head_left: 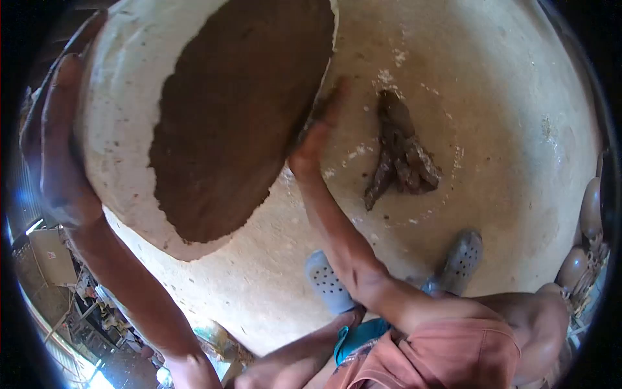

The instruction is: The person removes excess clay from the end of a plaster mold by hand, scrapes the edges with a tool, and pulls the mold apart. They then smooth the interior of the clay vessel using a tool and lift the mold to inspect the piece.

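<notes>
A large white plaster mould (123, 117), its face covered by a dark brown clay layer (240, 123) with a ragged edge, is held up and tilted above the floor at the upper left. My left hand (61, 155) lies along its left outer wall, fingers stretched upward and supporting it. At the right edge, my right hand (315, 139) grips the mould; its fingers are partly hidden and blurred. To the right of that hand, a heap of dark brown clay strips (402, 149) rests on the floor.
Beneath everything is a pale, worn concrete floor (518, 162) with white flakes. My feet are in grey perforated clogs (329, 282) just below the clay heap. Rounded brown objects (573, 267) stand along the right edge. Clutter and a cardboard piece (53, 257) lie at lower left.
</notes>
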Demonstrator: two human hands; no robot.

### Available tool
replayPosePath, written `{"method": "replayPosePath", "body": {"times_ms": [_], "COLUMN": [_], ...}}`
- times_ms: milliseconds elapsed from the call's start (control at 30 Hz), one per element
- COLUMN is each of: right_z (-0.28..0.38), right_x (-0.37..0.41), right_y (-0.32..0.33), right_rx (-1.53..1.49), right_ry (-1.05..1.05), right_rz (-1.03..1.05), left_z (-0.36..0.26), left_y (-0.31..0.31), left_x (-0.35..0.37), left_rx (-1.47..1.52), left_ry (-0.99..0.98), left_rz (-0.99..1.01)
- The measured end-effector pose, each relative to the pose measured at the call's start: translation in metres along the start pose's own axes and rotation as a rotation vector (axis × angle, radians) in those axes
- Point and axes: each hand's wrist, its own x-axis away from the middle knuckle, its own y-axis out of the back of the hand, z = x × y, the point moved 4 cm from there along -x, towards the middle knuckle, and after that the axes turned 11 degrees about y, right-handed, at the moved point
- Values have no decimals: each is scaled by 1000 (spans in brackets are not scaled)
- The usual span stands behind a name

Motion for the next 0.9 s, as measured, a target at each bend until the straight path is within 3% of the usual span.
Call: {"method": "replayPosePath", "body": {"times_ms": [67,133,200,233,267,333,367,400,467,500,533,567,600,633,667,733,767,800,833,900], "right_z": [11,19,14,21,24,54,60,56,55,59,60,65,75,84,80,77,74,82,92,100], "right_x": [11,36,29,24,16,10,26,41,35,33,29,32,38,45,44,38,36,30,33,46], "right_y": [-5,-14,-8,-8,-14,-7,-8,-17,-27,-28,-31,-30,-27,-24,-29,-37,-38,-36,-30,-38], "right_rx": [-66,139,107,86,75,22,25,80,118,-204,-532,-538,-108,320,316,1,-5,-104,-192,-68], "right_ry": [14,-78,-3,45,71,-50,-52,-82,-78,-85,-94,-108,-131,-141,-135,-95,-82,-28,7,-37], "right_rz": [-75,97,117,138,137,-204,-201,-131,-62,-145,-219,-210,-7,203,205,0,2,-104,-206,-142], "left_z": [-2,0,14,2,-2,-8,-3,-14,-14,-14,-6,-5,-7,-5,-5,-4,5,5,5,-8], "left_y": [-1,-3,-7,-11,-11,-9,-8,-9,-13,-14,-13,-12,-13,-13,-12,-14,-15,-16,-18,-21], "left_x": [3,4,6,3,-1,0,0,2,-7,-7,-12,-11,-5,-3,-2,-5,-3,1,10,8], "left_rx": [-31,-56,26,110,98,147,112,-10,260,220,210,131,65,-15,-20,105,-28,-36,12,119], "left_ry": [-82,-129,-122,124,115,4,115,70,363,214,213,82,-37,-36,-35,215,-125,-123,-22,146], "left_rz": [1,-5,-25,-34,-57,-67,-43,-66,-105,-146,-156,-165,-156,-104,-110,-105,-148,-152,-135,-122]}}
